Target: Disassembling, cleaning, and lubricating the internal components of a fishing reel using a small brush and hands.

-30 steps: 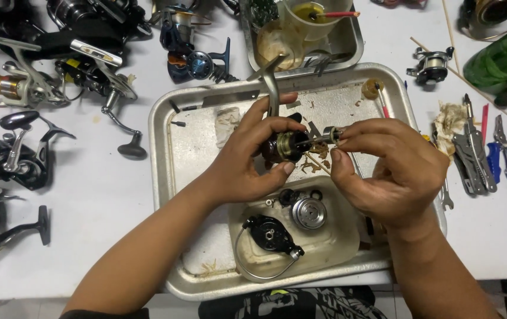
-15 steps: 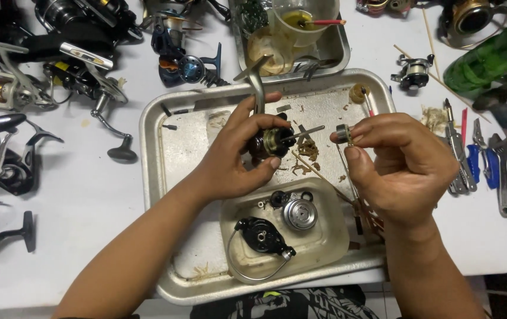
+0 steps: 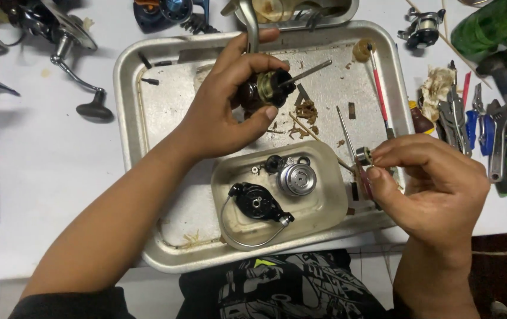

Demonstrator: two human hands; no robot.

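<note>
Fingers of the right hand point(image 3: 428, 183) pinch a small round metal bearing-like part point(image 3: 364, 156) at the near right edge of the dented aluminium tray point(image 3: 135, 147), thumb and forefinger closed tight on it. Just left of that hand, inside the tray, sits a shallow pale plastic dish point(image 3: 324, 207) holding a black rotor with a thin wire bail point(image 3: 256, 204) and a silver spool-shaped piece point(image 3: 296, 176), the two close together but apart. Farther in, the left hand point(image 3: 221, 109) grips a dark brown fishing-reel body point(image 3: 262, 91) above the tray — a slim metal shaft point(image 3: 308, 71) sticks out of it toward the right, well apart from the pinched part. Brown grease crumbs point(image 3: 308, 111) lie on the tray floor beneath. To the right on the white worktop point(image 3: 40, 177) lies a cluster of pliers and wrenches point(image 3: 478, 127); at the far left — other fishing reels point(image 3: 58, 35).
</note>
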